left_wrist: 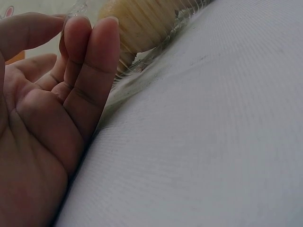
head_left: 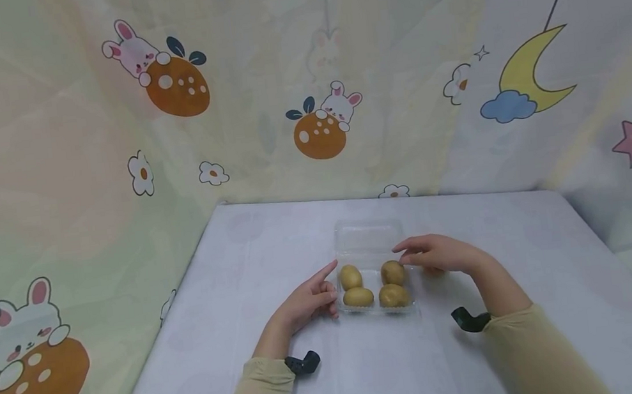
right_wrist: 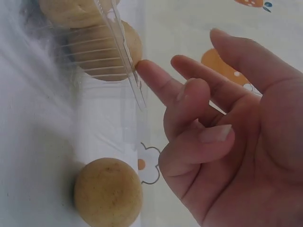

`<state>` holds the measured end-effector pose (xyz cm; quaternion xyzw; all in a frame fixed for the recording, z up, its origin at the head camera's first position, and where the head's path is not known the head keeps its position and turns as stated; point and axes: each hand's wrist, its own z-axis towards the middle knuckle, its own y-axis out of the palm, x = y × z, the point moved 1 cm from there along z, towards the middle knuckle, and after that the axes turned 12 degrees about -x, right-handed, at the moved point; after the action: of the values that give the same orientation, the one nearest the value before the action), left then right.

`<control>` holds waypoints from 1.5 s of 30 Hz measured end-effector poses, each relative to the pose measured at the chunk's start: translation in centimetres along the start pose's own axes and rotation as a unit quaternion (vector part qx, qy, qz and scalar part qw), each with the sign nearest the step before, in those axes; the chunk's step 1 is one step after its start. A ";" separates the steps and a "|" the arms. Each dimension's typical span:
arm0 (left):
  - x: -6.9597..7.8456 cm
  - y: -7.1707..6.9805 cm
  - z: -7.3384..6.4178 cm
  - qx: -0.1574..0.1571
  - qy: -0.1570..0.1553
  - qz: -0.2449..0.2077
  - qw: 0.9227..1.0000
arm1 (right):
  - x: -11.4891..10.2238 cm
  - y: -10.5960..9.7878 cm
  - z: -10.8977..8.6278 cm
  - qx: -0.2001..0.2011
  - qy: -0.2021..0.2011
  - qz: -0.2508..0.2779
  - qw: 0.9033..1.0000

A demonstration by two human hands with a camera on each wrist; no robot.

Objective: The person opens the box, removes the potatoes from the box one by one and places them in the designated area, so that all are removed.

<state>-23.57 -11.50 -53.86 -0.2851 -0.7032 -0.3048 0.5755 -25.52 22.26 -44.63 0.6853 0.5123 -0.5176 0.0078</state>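
Note:
A clear plastic clamshell box point(head_left: 373, 276) stands on the table with its lid point(head_left: 369, 235) folded back, away from the person. Several small potatoes point(head_left: 394, 296) sit inside it in two columns. At the box's left edge, my left hand point(head_left: 306, 302) pinches the rim between thumb and fingers, the index finger pointing forward. My right hand point(head_left: 440, 253) hovers at the right side, one fingertip against the box wall beside a potato point(right_wrist: 110, 53), other fingers loosely bent, palm holding nothing. Outside the box, a loose potato point(right_wrist: 108, 193) lies on the table, mostly hidden beneath that hand in the head view.
A white cloth covers the table point(head_left: 230, 264). Patterned fabric point(head_left: 263, 132) with cartoon rabbits hangs as walls at the back and both sides. Dark bands point(head_left: 303, 363) with small cameras sit on both wrists, over beige sleeves.

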 end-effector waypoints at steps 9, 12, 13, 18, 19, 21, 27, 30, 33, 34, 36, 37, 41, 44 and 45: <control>-0.1 -0.1 0.0 -0.006 0.004 -0.002 1.000 | -0.8 0.6 0.9 -0.024 -0.029 0.017 0.999; -0.1 -0.1 0.1 -0.007 0.006 -0.003 1.000 | -0.8 0.8 1.4 -0.035 -0.037 0.007 0.999; -0.1 -0.1 0.1 -0.008 0.006 -0.003 1.000 | -0.8 0.8 1.5 -0.034 -0.037 0.005 0.999; 0.0 0.0 0.1 -0.007 0.005 0.001 1.000 | -0.6 0.4 1.5 0.002 -0.023 -0.006 1.000; 0.0 0.0 0.1 -0.006 0.005 0.000 1.000 | -0.6 0.3 1.5 0.010 -0.017 -0.006 1.000; 0.1 0.0 0.1 -0.006 0.005 0.001 1.000 | -0.6 0.1 1.3 0.021 0.003 -0.001 1.000; 0.2 0.0 0.0 -0.002 0.003 -0.001 1.000 | -1.0 -0.1 1.2 0.004 0.033 -0.001 0.999; 0.1 0.0 0.0 -0.002 0.003 -0.002 1.000 | -1.1 0.1 1.3 -0.010 0.028 -0.011 0.999; 0.0 -0.1 0.0 -0.003 0.003 -0.001 1.000 | -1.2 0.3 1.4 -0.018 0.018 -0.015 1.000; 0.0 -0.1 0.0 -0.003 0.002 0.000 1.000 | -1.2 0.4 1.5 -0.023 0.014 -0.018 0.999; -0.1 -0.1 0.0 -0.004 0.002 0.000 1.000 | -1.3 0.6 1.8 -0.034 0.013 -0.020 0.999; -0.2 -0.1 0.0 -0.004 0.004 0.001 1.000 | -1.4 0.6 1.9 -0.039 0.015 -0.022 0.999; -0.3 -0.2 0.0 -0.011 0.011 -0.002 1.000 | -1.8 0.7 2.3 -0.056 0.027 -0.039 0.997; -0.3 -0.2 0.0 -0.014 0.017 -0.005 1.000 | -2.2 0.6 2.6 -0.063 0.031 -0.048 0.996; -0.3 -0.1 0.0 -0.016 0.018 -0.006 1.000 | -2.3 0.5 2.7 -0.066 0.033 -0.049 0.996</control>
<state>-23.64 -11.60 -54.13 -0.2846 -0.6895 -0.3241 0.5818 -26.92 18.94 -44.55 0.6740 0.5786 -0.4592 0.0107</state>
